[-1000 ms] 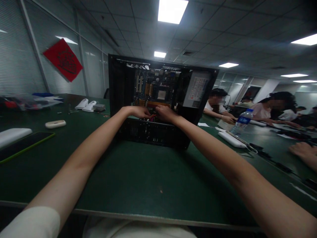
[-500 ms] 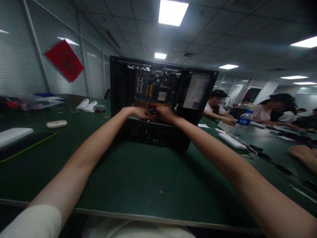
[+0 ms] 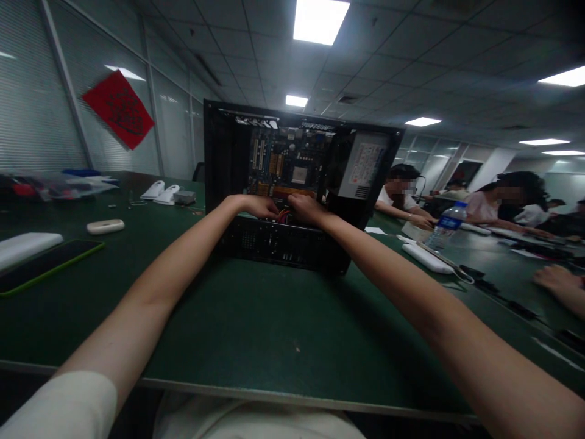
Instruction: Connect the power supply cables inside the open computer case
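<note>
In the middle of the table a black computer case (image 3: 274, 247) stands with its open side towards me. Inside it are a motherboard (image 3: 286, 161) with a square silver processor and, at upper right, a power supply (image 3: 365, 163) with a white label. Both of my hands reach in over the near wall. My left hand (image 3: 262, 207) is closed, its fingertips pinching a bundle of red, yellow and dark wires (image 3: 284, 215). My right hand (image 3: 305, 209) is curled shut at the other side of these wires. The wire ends are hidden behind my hands and the wall.
On the left lie a phone (image 3: 50, 266), a white device (image 3: 30, 249), a small cream case (image 3: 105, 227) and plastic bags (image 3: 50, 188). At right are a water bottle (image 3: 448, 225), a white power bank (image 3: 427, 258), cables and a co-worker's hand (image 3: 555, 277). Other people sit beyond.
My hands stay at almost the same place in the case. The wires between them have shifted slightly, with more yellow showing. My view has moved a little.
</note>
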Action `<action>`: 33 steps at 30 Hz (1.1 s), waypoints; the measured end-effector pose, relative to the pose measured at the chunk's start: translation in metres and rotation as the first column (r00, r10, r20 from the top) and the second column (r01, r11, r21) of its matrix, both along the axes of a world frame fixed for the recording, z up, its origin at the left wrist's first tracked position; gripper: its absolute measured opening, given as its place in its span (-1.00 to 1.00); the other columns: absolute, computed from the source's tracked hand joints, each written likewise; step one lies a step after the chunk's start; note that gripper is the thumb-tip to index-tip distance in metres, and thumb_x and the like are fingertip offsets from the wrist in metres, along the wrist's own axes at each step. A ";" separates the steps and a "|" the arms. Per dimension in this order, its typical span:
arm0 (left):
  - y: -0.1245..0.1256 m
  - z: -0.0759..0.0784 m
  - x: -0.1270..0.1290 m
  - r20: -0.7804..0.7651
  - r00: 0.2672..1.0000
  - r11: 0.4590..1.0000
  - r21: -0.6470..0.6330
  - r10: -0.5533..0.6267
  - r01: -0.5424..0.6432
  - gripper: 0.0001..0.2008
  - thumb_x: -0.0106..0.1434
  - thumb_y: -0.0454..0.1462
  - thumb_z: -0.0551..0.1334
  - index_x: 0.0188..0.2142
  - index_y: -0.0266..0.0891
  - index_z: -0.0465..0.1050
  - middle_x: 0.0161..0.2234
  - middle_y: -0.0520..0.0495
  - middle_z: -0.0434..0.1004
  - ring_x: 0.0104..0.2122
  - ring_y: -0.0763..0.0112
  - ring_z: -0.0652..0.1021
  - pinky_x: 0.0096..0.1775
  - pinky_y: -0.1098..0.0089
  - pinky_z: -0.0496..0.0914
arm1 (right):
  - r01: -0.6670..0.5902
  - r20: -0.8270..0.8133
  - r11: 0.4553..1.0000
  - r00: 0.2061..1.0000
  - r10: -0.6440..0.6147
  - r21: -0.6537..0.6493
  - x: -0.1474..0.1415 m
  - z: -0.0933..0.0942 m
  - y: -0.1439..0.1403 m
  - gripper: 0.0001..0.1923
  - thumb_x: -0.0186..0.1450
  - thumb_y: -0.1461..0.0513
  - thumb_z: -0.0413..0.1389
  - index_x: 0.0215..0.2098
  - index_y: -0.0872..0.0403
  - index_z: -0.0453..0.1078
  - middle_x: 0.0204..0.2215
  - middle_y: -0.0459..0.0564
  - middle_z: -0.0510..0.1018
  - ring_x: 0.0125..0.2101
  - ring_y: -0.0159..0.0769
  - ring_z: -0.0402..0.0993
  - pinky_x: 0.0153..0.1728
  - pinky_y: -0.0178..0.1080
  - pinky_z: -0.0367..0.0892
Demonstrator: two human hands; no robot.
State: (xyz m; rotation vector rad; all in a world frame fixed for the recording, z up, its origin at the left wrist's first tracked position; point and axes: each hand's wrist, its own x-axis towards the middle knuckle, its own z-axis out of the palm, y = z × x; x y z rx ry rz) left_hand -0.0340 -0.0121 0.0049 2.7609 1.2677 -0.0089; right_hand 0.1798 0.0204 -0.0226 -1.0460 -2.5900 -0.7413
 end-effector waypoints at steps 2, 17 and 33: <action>0.003 -0.001 -0.002 0.005 1.000 1.000 -0.004 -0.005 0.005 -0.59 0.31 -0.06 0.14 0.00 -0.16 0.60 -0.16 -0.08 0.65 -0.30 0.33 0.49 -0.25 0.42 0.25 | 0.015 0.010 1.000 1.000 -0.015 -0.001 -0.001 0.001 -0.002 -0.78 0.40 0.32 0.04 0.00 0.19 0.34 -0.01 0.25 0.50 -0.03 -0.01 0.47 -0.20 -0.20 0.26; -0.003 0.002 0.003 -0.036 0.999 1.000 0.017 -0.016 0.016 -0.55 0.32 -0.06 0.09 0.02 -0.24 0.57 -0.09 -0.14 0.63 -0.20 0.26 0.52 -0.16 0.37 0.29 | 0.016 0.085 1.000 0.996 -0.019 0.026 0.000 0.001 0.003 -0.70 0.38 0.35 0.02 0.08 0.21 0.31 0.04 0.31 0.46 -0.04 0.02 0.48 -0.17 -0.17 0.30; 0.007 -0.011 -0.005 0.090 0.996 0.994 0.108 0.023 -0.033 -0.57 0.37 -0.06 0.07 -0.01 -0.24 0.57 -0.06 -0.11 0.64 -0.16 0.33 0.56 -0.17 0.47 0.30 | -0.009 -0.033 1.000 0.999 0.008 -0.027 0.002 0.000 0.000 -0.75 0.42 0.25 0.09 0.03 0.20 0.38 0.00 0.26 0.50 0.00 -0.06 0.46 -0.10 -0.22 0.31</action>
